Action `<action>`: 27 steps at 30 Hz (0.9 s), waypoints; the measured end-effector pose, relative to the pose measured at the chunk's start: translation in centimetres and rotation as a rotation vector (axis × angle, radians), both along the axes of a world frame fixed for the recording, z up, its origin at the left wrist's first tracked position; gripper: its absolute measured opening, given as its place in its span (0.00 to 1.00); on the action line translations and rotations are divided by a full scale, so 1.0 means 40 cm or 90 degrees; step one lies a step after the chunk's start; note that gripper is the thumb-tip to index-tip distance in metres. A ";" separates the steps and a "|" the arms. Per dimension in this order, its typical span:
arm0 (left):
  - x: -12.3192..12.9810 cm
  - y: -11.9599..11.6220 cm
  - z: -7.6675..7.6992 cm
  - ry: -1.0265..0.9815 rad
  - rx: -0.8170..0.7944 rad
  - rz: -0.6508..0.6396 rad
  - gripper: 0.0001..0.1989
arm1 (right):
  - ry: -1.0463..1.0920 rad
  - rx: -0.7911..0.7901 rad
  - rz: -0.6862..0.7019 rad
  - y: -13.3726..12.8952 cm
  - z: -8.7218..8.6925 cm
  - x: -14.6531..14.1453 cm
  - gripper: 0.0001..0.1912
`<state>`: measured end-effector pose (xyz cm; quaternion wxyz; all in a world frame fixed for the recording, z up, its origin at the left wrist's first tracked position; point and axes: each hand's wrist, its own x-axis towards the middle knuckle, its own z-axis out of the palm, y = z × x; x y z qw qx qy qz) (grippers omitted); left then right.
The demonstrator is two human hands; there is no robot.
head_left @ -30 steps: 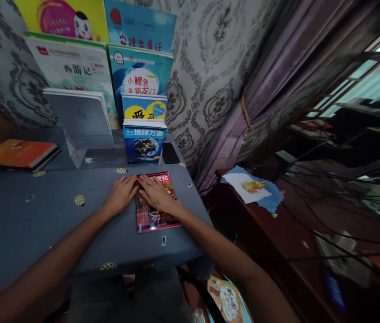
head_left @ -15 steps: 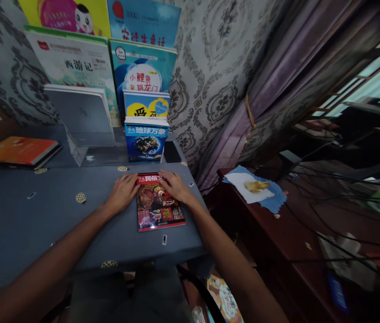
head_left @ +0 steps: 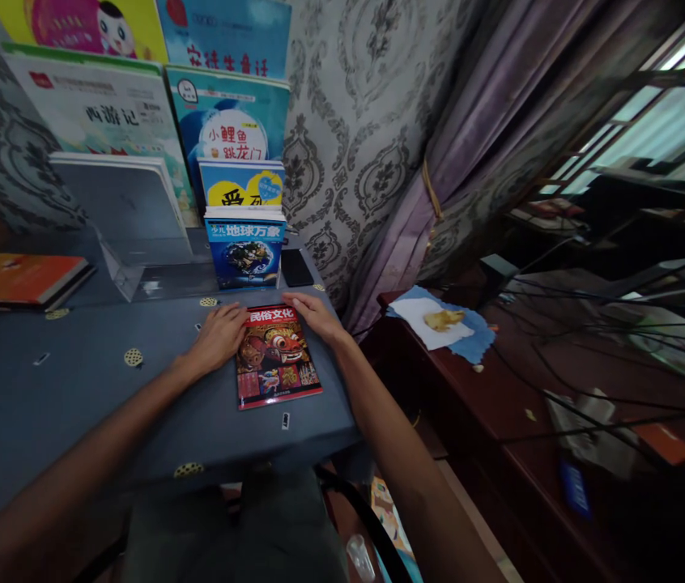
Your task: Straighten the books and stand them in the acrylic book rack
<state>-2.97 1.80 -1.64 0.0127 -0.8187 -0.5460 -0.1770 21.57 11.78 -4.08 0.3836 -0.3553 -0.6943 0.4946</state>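
A thin book [head_left: 278, 356] with a red title band and a mask picture lies flat, cover up, near the front of the desk. My left hand [head_left: 219, 335] rests palm down along its upper left edge, fingers stretched and tips at the corner. At the opposite upper corner is my right hand [head_left: 313, 316], fingers extended, beside the top right of the cover; whether it touches the book I cannot tell. Just behind stands a blue book [head_left: 244, 253] with a globe on its cover, front of a clear stand [head_left: 166, 283].
Taller books, including a white one [head_left: 105, 105] and a teal one [head_left: 230, 105], stand behind. An orange book [head_left: 18, 278] lies at left, a dark phone [head_left: 297, 268] by the stand. A dark red table [head_left: 440, 389] with cables and a blue cloth [head_left: 476, 346] is at right.
My right hand has slid off the cover toward its right edge, so the whole title shows. My left hand stays at the left edge. The camera view has shifted slightly right.
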 end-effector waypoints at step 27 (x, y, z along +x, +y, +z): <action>0.175 -0.035 0.032 0.035 -0.113 -0.320 0.21 | -0.004 -0.002 -0.018 -0.026 0.033 -0.004 0.29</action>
